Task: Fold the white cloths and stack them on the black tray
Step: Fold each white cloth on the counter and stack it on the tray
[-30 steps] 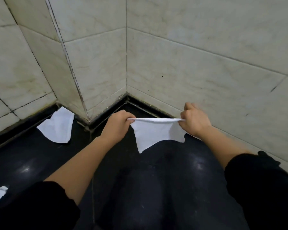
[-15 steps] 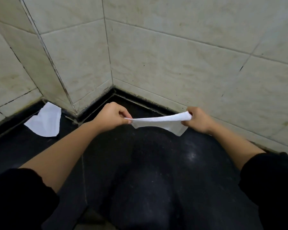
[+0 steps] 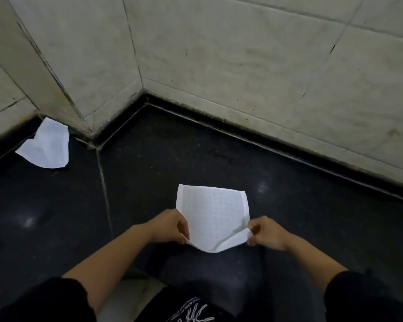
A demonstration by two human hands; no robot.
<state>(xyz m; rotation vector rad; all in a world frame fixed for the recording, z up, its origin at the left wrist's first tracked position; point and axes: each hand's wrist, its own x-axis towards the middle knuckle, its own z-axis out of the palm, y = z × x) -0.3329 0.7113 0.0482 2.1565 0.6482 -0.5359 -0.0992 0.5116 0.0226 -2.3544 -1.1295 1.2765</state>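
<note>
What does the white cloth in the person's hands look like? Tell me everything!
The white cloth is thin and soft-looking, with a faint grid pattern. It is spread out roughly square, stretching away from the person over the dark floor. The left hand pinches its near left corner and the right hand pinches its near right corner. The near edge sags between them, with a crease by the right hand. Whether its far edge touches the floor is unclear.
</note>
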